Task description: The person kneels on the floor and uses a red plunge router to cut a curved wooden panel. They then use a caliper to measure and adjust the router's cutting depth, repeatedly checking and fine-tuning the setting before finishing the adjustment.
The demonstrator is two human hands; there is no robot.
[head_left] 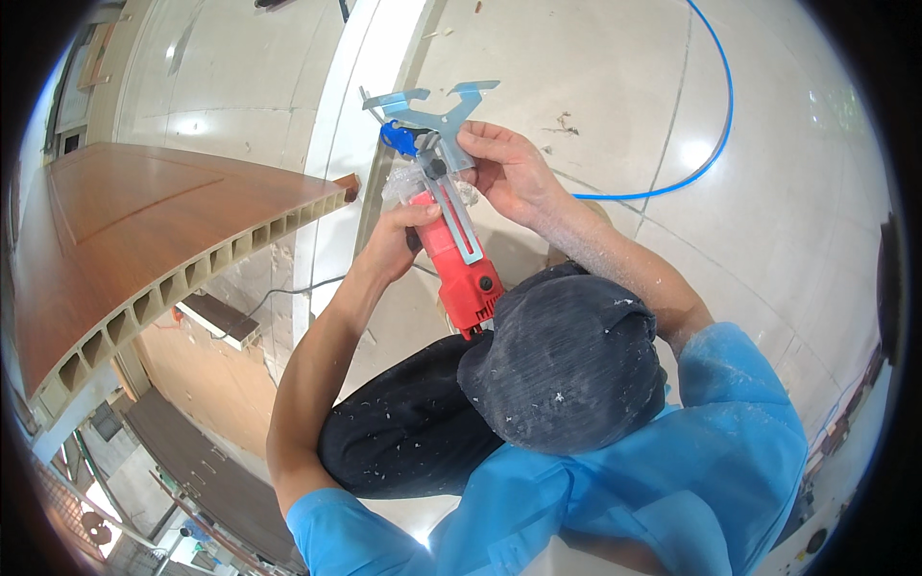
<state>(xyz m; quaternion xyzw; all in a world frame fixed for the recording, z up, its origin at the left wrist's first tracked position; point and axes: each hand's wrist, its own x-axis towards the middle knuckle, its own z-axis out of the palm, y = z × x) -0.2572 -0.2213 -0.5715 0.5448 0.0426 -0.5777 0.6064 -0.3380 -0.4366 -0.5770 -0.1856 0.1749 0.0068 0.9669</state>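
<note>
My left hand [396, 238] is wrapped around the body of a red hand-held power tool [463, 272], which points up and away from me above my raised knees. My right hand [507, 165] grips the tool's clear base end, where a silver metal guide bracket [434, 108] with forked arms is mounted. A blue knob [396, 139] sits on the bracket just left of my right hand's fingers. A slotted metal bar [459, 223] runs along the tool's body.
A brown hollow-core door panel [144, 226] lies to my left, its open-celled edge facing me. A blue hose [715, 134] curves across the pale tiled floor [788, 221] at the right. My knees in dark dusty trousers [567, 370] fill the centre. A thin cable [288, 288] runs under the panel.
</note>
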